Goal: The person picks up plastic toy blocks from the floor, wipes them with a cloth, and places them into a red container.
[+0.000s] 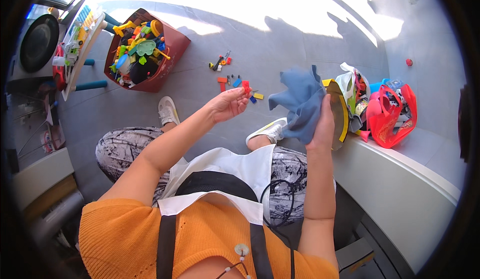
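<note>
My left hand (230,104) pinches a small red plastic toy brick (245,85) between thumb and fingertips, above the grey floor. In my right hand (323,127) is a crumpled blue-grey cloth (300,97), which hangs loosely and partly hides the fingers. Just beyond my left hand, loose toy pieces lie on the floor: an orange T-shaped piece (222,83), a blue brick (237,82) and a yellow brick (258,96). Farther out is a small cluster of mixed toy parts (221,62).
A dark red box (170,59) full of colourful toys stands at the left, near a small blue-legged table (83,46) bearing toys. At the right, a red plastic bag (390,129) sits on a white ledge (397,166), near a yellow-edged object (339,110). Bright sunlight washes out the far floor.
</note>
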Available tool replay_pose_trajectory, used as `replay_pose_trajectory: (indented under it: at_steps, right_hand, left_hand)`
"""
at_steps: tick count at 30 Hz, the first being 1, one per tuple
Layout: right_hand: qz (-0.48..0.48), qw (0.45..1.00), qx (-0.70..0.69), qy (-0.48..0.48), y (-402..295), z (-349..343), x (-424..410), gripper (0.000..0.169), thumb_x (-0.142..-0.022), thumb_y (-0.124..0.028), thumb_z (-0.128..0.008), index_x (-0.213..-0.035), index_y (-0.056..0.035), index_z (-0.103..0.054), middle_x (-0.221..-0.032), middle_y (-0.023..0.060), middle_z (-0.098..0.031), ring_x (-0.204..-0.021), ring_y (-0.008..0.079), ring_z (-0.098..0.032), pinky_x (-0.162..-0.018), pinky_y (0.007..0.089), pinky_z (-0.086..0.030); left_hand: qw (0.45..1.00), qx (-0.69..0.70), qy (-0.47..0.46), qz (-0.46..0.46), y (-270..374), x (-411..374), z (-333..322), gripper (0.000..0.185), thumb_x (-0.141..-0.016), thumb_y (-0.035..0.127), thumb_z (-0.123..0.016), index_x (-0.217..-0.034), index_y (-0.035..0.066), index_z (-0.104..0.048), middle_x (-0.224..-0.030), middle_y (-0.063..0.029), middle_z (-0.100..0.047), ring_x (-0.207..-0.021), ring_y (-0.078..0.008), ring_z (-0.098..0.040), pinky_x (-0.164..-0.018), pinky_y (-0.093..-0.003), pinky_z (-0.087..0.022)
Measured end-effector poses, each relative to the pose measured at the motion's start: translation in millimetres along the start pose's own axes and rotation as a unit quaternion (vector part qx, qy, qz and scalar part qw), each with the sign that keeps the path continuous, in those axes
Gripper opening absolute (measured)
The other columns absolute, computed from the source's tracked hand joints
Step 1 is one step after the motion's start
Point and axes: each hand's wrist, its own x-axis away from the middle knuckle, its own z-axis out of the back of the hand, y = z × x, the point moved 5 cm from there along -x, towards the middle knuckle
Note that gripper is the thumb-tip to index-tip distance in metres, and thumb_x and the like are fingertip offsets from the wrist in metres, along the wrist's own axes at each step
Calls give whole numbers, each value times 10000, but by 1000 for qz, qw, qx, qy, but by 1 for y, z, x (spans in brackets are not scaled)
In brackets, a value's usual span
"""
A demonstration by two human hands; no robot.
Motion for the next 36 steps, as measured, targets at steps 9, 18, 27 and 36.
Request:
replay_pose_trajectory:
  at_steps: [9, 18, 27, 36]
  right_hand:
    - [128, 892, 333, -277, 48, -133, 46, 264, -939, -207, -510, -1090, 2, -564, -952, 14, -587, -892, 94, -530, -806, 224, -423]
    - [108, 926, 225, -284, 67, -186, 78, 262, -865, -114, -627, -1099, -5, -582, -885, 1, -619, -749, 61, -560, -678, 194, -467]
    - [107, 946, 279, -125, 78, -155, 41, 243, -957, -274, -479, -1001, -45, -549, -838, -12, -562, -729, 45, -500, -658, 199, -441]
    - [28, 969, 219, -108, 53, -125, -2, 292, -953, -237, -479, -1165, -36, -491, -1071, 42, -568, -948, 121, -558, -825, 254, -474]
  left_hand:
    - [988, -123, -95, -12, 23, 119, -57, 174, -882, 150, -590, -1001, 31, -550, -838, -28, -553, -669, -73, -508, -540, -175, -413]
    - [991, -114, -76, -7, 42, 161, -60, 89, -893, 161, -581, -935, 84, -594, -841, -11, -599, -730, -102, -573, -626, -210, -465]
    - [988, -100, -107, 46, 28, 135, -54, 147, -884, 187, -596, -980, 76, -589, -828, -12, -608, -744, -106, -586, -664, -218, -491]
    - [928, 65, 165, -329, 203, 158, 32, 186, -893, 207, -576, -902, 21, -573, -865, -66, -623, -749, -145, -593, -669, -268, -523]
